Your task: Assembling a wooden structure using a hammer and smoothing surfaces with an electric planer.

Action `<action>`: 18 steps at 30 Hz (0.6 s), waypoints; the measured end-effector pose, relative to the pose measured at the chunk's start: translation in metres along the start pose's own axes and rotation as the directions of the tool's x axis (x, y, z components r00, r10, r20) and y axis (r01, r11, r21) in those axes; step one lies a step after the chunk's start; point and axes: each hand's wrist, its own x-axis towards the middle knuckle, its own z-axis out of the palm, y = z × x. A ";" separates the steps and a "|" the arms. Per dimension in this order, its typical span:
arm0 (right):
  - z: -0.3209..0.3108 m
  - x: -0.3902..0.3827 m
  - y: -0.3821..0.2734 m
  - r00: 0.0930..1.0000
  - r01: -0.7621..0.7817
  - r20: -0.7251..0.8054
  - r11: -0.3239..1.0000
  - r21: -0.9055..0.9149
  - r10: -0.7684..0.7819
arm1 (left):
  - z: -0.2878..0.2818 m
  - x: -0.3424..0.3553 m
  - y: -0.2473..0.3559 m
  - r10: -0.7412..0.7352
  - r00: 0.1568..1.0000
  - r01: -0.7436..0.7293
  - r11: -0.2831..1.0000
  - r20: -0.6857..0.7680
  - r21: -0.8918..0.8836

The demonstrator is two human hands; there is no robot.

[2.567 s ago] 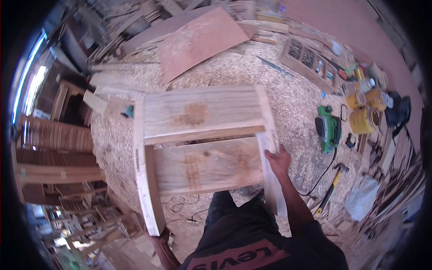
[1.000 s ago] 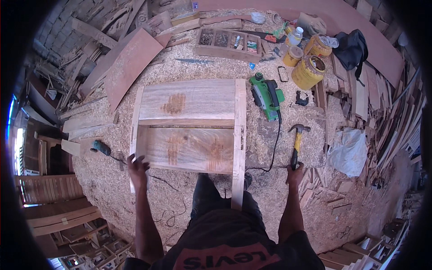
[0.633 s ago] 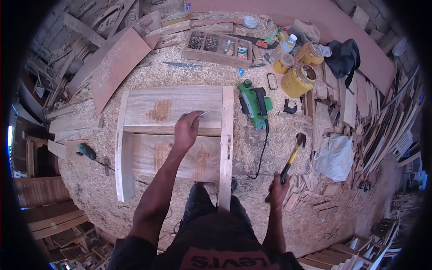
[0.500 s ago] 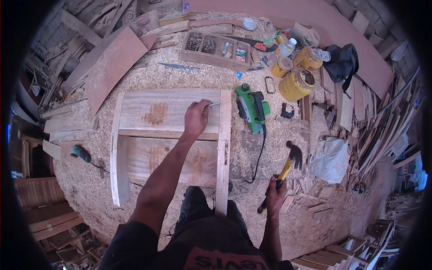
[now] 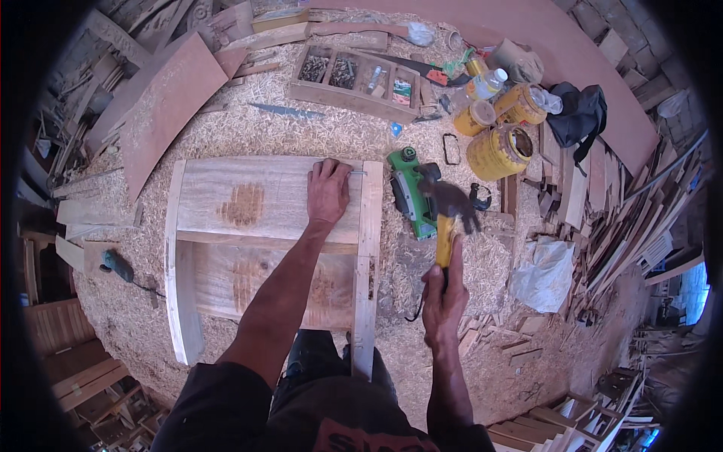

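Observation:
A wooden frame [image 5: 367, 260] with pale side posts and broad boards stands in front of me. Over its far board [image 5: 290, 173], my left hand [image 5: 329, 193] has its fingers closed on a thin metal rod, perhaps a nail [image 5: 357, 172], whose far end points at the right post. To the right of the frame, my right hand [image 5: 444, 301] grips a claw hammer [image 5: 446, 245] by its yellow and black handle. The hammer head is raised, a little blurred, and partly covers a green electric planer [image 5: 410, 192] behind it.
Shavings cover the ground. A divided wooden box [image 5: 354, 83] of nails lies beyond the frame, near a saw blade [image 5: 286, 111]. Yellow tubs [image 5: 498, 153], a bottle [image 5: 486, 84] and a black bag [image 5: 580, 120] stand far right. Scrap wood is heaped at both sides.
My right hand has swung the hammer up and left, towards the frame. My left hand stays at the right post with the thin rod, its fingers turned more forward.

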 end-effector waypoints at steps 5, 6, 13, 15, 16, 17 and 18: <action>-0.007 0.051 -0.053 0.894 0.405 -0.299 0.886 0.227 -0.333 | 0.000 -0.002 -0.004 0.004 1.000 -0.004 1.000 0.000 -0.004; -0.011 0.061 -0.069 0.857 0.477 -0.346 0.840 0.258 -0.381 | -0.001 -0.003 -0.005 -0.003 1.000 0.003 1.000 0.014 -0.014; -0.012 0.091 -0.126 0.569 0.766 -0.652 0.612 0.196 -0.502 | -0.001 -0.002 -0.005 0.008 1.000 -0.009 1.000 0.022 0.015; 0.033 0.089 -0.030 0.793 0.573 -0.403 0.785 0.237 -0.457 | 0.002 0.001 0.001 0.008 0.999 -0.009 1.000 0.034 0.019; 0.053 0.080 0.013 0.946 0.305 -0.156 0.943 0.133 -0.284 | 0.002 0.001 0.000 0.008 0.999 -0.009 1.000 0.032 0.022; 0.068 0.079 0.013 0.939 0.342 0.058 0.896 -0.283 -0.340 | 0.000 -0.003 -0.005 0.002 0.999 -0.003 1.000 0.043 0.030; 0.073 0.073 0.021 0.939 0.341 0.054 0.895 -0.288 -0.340 | 0.003 -0.003 -0.003 0.004 0.999 -0.005 1.000 0.054 0.020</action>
